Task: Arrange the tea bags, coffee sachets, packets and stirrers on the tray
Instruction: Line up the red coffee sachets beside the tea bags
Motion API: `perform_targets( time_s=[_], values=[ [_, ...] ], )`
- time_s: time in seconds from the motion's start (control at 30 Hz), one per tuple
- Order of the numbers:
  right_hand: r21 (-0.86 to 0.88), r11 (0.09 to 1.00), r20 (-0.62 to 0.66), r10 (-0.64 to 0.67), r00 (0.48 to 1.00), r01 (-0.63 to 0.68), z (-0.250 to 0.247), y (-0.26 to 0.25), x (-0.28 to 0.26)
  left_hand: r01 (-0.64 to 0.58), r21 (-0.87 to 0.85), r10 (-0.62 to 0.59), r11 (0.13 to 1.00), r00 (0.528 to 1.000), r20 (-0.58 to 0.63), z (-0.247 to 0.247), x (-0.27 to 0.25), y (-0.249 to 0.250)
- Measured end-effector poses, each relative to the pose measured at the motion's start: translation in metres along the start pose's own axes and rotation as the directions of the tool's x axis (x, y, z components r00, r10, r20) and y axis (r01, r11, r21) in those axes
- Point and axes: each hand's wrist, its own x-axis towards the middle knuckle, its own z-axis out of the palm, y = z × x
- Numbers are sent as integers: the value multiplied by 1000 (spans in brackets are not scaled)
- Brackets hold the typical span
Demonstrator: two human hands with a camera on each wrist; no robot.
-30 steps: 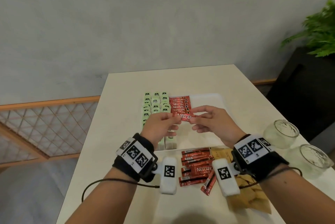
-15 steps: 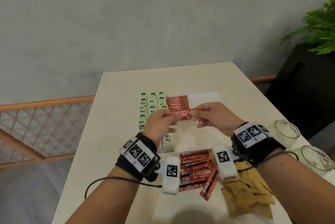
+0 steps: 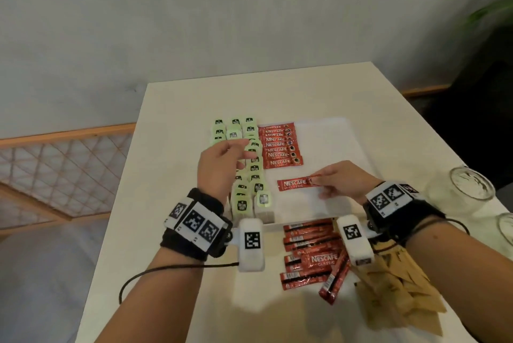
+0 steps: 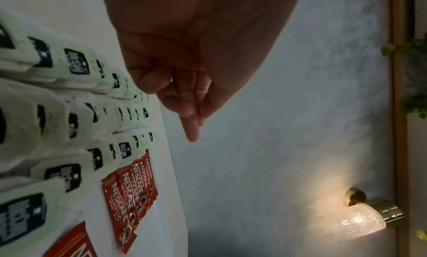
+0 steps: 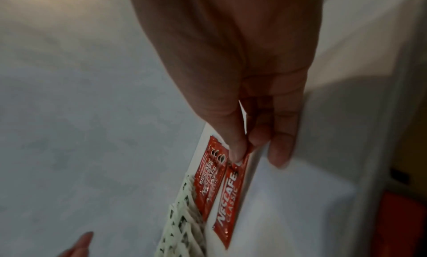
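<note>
I pinch one coffee sachet (image 3: 294, 184) by its end w/ my right hand (image 3: 341, 180), thumb and forefinger clamped on the crimped edge; in the right wrist view the other fingers (image 5: 280, 147) trail loose past it. Holding the end keeps the label flat and readable and leaves the body free to lay down. The sachet sits over the tray (image 3: 333, 131), apart from the stack; I cannot tell whether it touches the surface.

Just beyond the grip, toward the wall: the sachet row (image 3: 280, 147), overlapped, logos aligned. Judgement: the held piece goes at the near end of that row, same orientation.

Beyond the free end of the held sachet: tea bags (image 3: 251, 176) in columns on the tray's side. My left hand (image 3: 220, 165) hovers above them, fingers slack, holding nothing, likely free to steady the next lay.

On my side of the grip, off the tray: loose sachets (image 3: 311, 256) in a heap, then brown packets (image 3: 399, 287) piled on the far side from the tea. Both groups are unsorted. Past the wrist: two glass jars (image 3: 472, 190). No stirrers visible.
</note>
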Motion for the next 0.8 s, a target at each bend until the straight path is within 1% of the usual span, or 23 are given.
perform_targets(
  time_s=[0.13,0.33,0.5,0.67,0.8],
  values=[
    [-60,998,-52,-11,999,8,6,-9,10,-24,27,24,999,1000,-7,2,2,-6],
    [-83,996,-145,-21,989,9,15,-13,28,-6,18,6,1000,1000,31,9,5,-16],
    [-113,993,-152,-40,988,23,19,-18,36,-10,32,8,999,999,52,9,8,-22],
    [-107,994,-136,-40,990,25,21,-23,40,-14,35,12,999,999,51,6,6,-22],
    [-97,994,-150,-58,987,44,19,-25,33,-49,61,45,997,997,66,2,-5,-16]
  ],
)
